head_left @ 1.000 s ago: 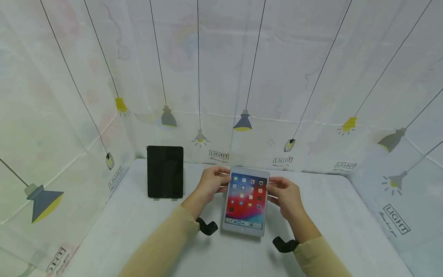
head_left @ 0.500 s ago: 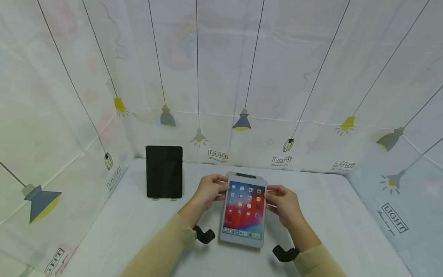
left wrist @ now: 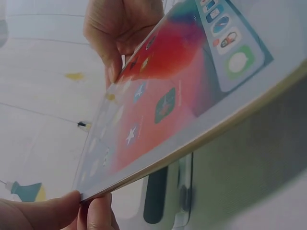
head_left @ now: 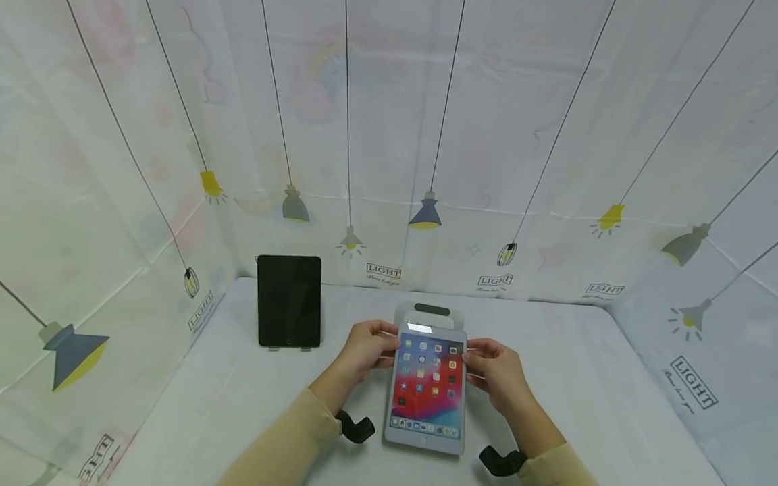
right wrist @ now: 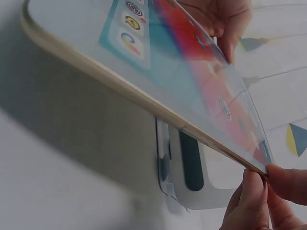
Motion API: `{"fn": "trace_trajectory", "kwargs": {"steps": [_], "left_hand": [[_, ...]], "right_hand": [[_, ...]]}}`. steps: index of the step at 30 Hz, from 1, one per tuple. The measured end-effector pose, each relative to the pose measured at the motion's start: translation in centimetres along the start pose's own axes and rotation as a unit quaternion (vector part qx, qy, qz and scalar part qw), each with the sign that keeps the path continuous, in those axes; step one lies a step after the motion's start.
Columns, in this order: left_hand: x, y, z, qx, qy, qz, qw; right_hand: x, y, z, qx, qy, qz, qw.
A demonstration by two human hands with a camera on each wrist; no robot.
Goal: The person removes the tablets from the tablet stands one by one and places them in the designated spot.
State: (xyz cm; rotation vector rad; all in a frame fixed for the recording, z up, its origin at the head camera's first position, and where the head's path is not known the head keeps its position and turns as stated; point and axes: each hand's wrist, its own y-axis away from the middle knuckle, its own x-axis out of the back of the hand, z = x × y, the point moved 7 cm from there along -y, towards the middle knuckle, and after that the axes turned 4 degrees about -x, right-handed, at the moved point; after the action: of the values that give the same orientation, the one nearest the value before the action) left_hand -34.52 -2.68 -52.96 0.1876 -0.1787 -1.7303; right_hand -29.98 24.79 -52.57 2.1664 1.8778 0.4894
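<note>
A white tablet (head_left: 423, 388) with its home screen lit is held between both hands, screen facing up. My left hand (head_left: 366, 352) pinches its left edge near the far corner, thumb on top and fingers below, as the left wrist view shows. The right hand (head_left: 495, 371) pinches the opposite edge the same way. Behind and partly beneath the tablet is a pale grey stand (head_left: 452, 316) with a dark oblong pad (head_left: 432, 309); its lower part is hidden. In both wrist views the tablet (left wrist: 163, 105) tilts above the table, apart from the stand (right wrist: 218, 196).
A second tablet (head_left: 289, 301), black with a dark screen, leans upright on a stand at the back left. The white table (head_left: 547, 378) meets a wall sheet (head_left: 389, 135) printed with hanging lamps. A black wrist mount (head_left: 356, 427) sits at each sleeve.
Both hands have drawn the white tablet toward the person, uncovering the top of the grey stand and its dark pad behind it. The black tablet has stayed put.
</note>
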Motion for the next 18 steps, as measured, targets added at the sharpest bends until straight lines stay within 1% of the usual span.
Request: {"fn": "trace_trajectory", "kwargs": {"steps": [9, 13, 18], "left_hand": [[-0.5, 0.5, -1.4, 0.008, 0.009, -0.008, 0.9999], [-0.7, 0.7, -2.0, 0.003, 0.015, -0.018, 0.9997], [-1.0, 1.0, -2.8, 0.007, 0.015, -0.026, 0.9995]], "right_hand": [[0.1, 0.3, 1.3, -0.014, 0.007, 0.006, 0.9999], [0.2, 0.6, 1.9, -0.016, 0.011, 0.007, 0.9998], [0.3, 0.7, 2.6, -0.013, 0.020, 0.006, 0.9997]]}}
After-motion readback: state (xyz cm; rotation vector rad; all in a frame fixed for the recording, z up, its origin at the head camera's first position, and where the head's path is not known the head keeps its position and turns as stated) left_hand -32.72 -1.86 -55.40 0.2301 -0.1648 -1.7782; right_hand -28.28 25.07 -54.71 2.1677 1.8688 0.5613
